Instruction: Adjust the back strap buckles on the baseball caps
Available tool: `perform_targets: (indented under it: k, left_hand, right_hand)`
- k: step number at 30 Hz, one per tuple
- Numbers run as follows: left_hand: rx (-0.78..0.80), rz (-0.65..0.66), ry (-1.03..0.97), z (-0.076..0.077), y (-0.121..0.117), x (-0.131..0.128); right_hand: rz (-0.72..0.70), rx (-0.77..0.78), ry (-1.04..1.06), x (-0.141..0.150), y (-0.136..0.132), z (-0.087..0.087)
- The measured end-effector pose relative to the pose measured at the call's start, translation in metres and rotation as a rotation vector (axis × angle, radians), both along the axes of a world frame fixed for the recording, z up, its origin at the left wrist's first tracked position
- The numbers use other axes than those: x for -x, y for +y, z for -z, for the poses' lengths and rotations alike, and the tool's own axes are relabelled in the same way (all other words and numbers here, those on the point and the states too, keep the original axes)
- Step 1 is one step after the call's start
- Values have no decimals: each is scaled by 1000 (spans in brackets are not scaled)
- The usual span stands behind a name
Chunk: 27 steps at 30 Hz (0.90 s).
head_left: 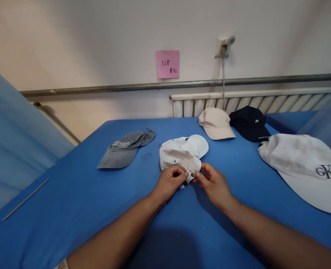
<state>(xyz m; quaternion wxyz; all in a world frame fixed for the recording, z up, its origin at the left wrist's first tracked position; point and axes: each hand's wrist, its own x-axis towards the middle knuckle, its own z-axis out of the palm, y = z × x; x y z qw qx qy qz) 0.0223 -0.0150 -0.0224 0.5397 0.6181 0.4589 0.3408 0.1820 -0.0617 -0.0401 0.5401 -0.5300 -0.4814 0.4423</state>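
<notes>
Cap [176, 147], white curved-brim fabric: left hand [167, 184], right hand [215, 185] pinch-closed on its near-side white cloth strap [188, 177]. Uneven pull risks slippage.

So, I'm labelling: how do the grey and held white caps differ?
The grey cap lies untouched; the left hand and right hand pinch the white cap. The grey cap shows pale lettering, the white cap a dark logo. The grey cap's brim points left, the white cap's right. Both brims look rounded.
</notes>
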Motion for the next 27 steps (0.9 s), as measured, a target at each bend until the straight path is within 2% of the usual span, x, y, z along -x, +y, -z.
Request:
perform_targets:
  k: [6, 14, 21, 24, 27]
  left_hand:
    - [-7, -10, -9, -3, -2, -1]
    - [-24, -54, 9, -2, -2, -5]
    - [25, -65, -46, -8, -4, -9]
    - [56, -47, -101, -8, -5, -10]
    - [54, -32, -131, -5, -4, -8]
  right_hand:
    - [14, 0, -18, 0, 3, 0]
    - [134, -36, -266, -5, 3, 3]
    - [71, -133, -466, -4, -6, -10]
    - [39, -182, -492, -3, -8, -12]
    - [43, -167, -456, -3, -6, -9]
